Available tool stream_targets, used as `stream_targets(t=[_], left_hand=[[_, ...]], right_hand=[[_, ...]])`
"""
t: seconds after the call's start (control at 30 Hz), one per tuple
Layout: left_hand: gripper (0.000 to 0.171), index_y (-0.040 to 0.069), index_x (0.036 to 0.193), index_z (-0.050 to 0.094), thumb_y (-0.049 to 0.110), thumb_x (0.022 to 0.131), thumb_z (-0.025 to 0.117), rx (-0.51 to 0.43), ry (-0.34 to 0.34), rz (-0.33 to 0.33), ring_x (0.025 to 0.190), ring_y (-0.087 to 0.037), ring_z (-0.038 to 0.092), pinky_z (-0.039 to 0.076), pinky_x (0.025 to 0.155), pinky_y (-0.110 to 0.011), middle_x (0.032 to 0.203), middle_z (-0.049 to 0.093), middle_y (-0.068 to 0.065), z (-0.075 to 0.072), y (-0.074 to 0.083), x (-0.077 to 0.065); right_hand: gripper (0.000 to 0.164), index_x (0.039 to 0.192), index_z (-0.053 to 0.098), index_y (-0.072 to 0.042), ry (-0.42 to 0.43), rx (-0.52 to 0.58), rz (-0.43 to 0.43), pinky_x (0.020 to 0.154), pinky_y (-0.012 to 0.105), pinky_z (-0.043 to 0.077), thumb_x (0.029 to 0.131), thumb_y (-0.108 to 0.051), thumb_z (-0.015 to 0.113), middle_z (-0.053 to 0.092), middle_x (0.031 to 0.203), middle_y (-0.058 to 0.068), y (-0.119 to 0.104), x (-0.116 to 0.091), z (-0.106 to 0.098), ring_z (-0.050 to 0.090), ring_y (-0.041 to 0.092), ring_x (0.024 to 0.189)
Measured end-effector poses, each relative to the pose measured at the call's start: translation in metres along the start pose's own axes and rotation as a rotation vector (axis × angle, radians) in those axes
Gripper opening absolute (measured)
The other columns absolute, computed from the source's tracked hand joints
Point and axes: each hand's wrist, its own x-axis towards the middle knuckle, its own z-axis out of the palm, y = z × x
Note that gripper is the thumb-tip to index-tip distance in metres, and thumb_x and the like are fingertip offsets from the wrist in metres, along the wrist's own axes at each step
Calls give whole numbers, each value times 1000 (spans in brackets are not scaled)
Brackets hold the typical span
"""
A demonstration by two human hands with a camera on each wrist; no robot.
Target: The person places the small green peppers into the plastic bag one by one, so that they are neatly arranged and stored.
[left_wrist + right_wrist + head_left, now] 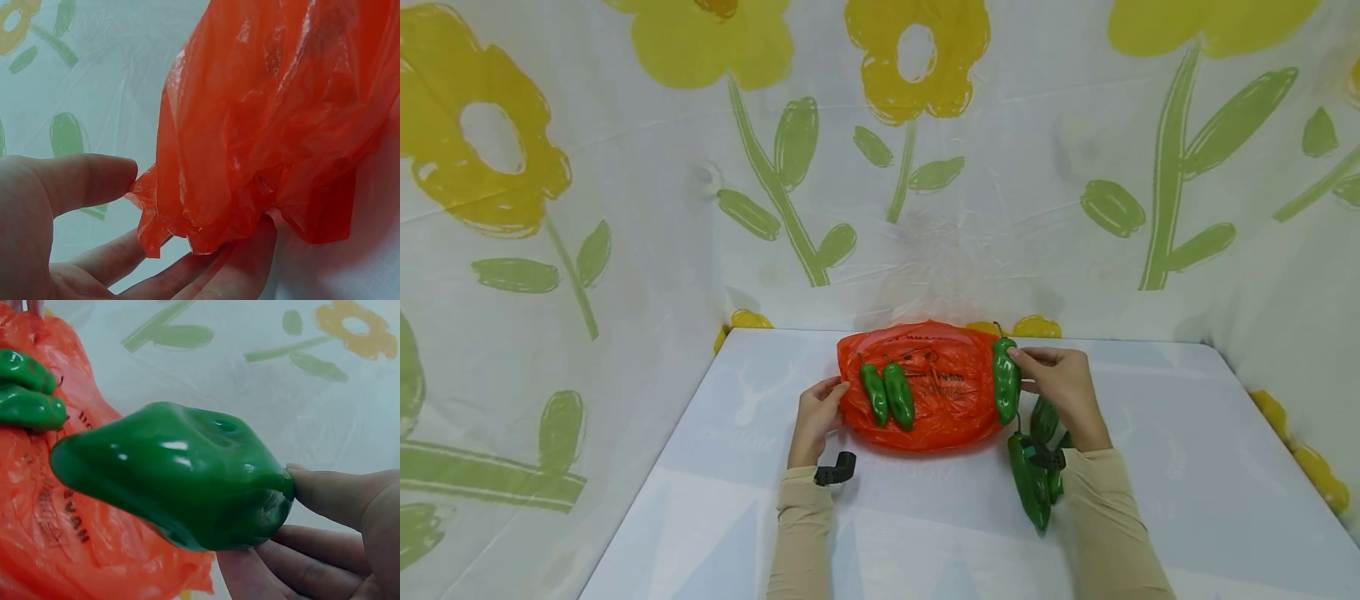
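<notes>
A red plastic bag (955,417) with dark print lies at the back of the table, two green peppers (898,396) side by side on its left half. My left hand (817,417) pinches the bag's left edge; in the left wrist view the thumb presses a crumpled corner of the bag (250,144), with the other fingers beneath. At the bag's right edge my right hand (1060,387) holds another green pepper (1006,381) upright, stem up. The right wrist view shows this shiny pepper (175,478) between thumb and fingers, its tip toward the bag.
More green peppers (1028,483) lie on the table under and beside my right wrist, partly hidden by it. The white table (715,517) meets a flower-printed curtain (1000,250) behind and at both sides. Each wrist wears a small black device (837,469).
</notes>
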Motion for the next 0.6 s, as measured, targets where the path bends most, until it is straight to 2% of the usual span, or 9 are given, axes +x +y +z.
stream_targets(t=[0.2, 0.47, 0.6], left_hand=[[51, 8, 146, 58, 33, 102, 61, -2, -1, 4, 116, -28, 65, 63, 85, -34, 145, 60, -18, 0, 0, 2], [51, 8, 145, 59, 34, 102, 62, -6, -5, 15, 107, -26, 66, 61, 78, -27, 142, 62, -18, 0, 0, 1], [51, 8, 145, 59, 34, 102, 62, -9, -6, 15, 109, -26, 65, 61, 79, -28, 143, 61, -18, 0, -1, 0]], right_hand=[[59, 134, 63, 10, -20, 2, -15, 81, 33, 64, 98, -36, 71, 68, 131, 30, -4, 7, 12, 74, 2, 83], [54, 134, 63, 10, -56, 8, -51, 76, 27, 64, 99, -30, 70, 66, 131, 31, -8, 13, 23, 72, 1, 81], [52, 133, 63, 11, -79, 5, -53, 76, 27, 64, 99, -28, 70, 65, 131, 32, -9, 16, 28, 73, 2, 81]])
